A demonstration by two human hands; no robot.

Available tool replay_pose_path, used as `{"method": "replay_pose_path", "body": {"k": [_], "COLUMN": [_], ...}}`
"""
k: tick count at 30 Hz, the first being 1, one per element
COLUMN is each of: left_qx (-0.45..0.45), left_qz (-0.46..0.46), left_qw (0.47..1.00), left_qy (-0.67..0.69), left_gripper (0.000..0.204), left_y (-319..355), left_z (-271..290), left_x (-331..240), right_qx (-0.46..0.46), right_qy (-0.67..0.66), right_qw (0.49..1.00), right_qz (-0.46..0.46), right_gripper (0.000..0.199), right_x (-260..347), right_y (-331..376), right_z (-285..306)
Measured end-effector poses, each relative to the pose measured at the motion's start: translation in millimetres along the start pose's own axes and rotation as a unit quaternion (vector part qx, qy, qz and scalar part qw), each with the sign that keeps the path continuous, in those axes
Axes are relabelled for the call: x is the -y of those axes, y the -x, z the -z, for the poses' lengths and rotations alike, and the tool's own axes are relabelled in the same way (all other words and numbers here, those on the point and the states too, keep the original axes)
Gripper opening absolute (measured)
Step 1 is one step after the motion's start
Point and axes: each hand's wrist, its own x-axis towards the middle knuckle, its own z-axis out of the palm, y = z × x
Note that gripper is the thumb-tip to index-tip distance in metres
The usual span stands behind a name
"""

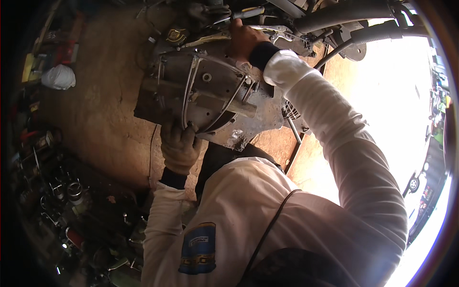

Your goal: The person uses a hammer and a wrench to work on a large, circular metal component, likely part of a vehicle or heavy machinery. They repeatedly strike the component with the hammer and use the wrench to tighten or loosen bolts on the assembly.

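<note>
In front of me sits a worn, rusty metal plate (267,107) with a curved metal rod frame (190,86) on top of it. A short pipe (239,106) lies across the plate, beside a small round ring (206,77). My left hand (180,148), in a dirty glove, has its fingers curled over the near end of the rod frame. At the plate's far side my right hand (244,42) is bent round a part of the assembly that I cannot make out. Close beyond its fingertips lies a tool with a grey and yellow handle (248,13).
Thick dark tubes (346,16) cross the far right. Near the plate's far left corner is a round yellow-rimmed part (176,35). Tools and metal parts (74,191) crowd the lower left, and a white bag (59,77) lies farther up. Bright light washes out the right side.
</note>
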Motion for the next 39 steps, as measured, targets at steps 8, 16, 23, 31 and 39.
{"method": "replay_pose_path", "body": {"k": [8, 16, 23, 31, 39], "left_qx": [0.034, 0.013, 0.019, 0.018, 0.057], "left_qz": [0.004, -0.001, -0.014, -0.009, 0.005], "left_qw": [0.999, 1.000, 1.000, 1.000, 0.998], "left_qy": [-0.018, 0.000, 0.007, 0.017, 0.033], "left_gripper": [0.047, 0.032, 0.040, 0.044, 0.037], "left_y": [15, 0, 6, 8, 6], "left_z": [-7, 0, -2, -3, -4], "left_x": [5, -2, 6, 7, 3], "right_qx": [0.107, 0.297, 0.228, -0.005, -0.093], "right_qy": [-0.035, -0.469, -0.545, -0.532, -0.614], "right_qw": [0.988, 0.830, 0.805, 0.847, 0.783], "right_qz": [0.104, -0.060, 0.051, 0.011, -0.029], "right_gripper": [0.051, 0.017, 0.029, 0.037, 0.019], "right_x": [-27, -109, -97, -51, -39], "right_y": [20, 48, 96, 84, 65], "right_z": [61, 68, 98, 83, 83]}}
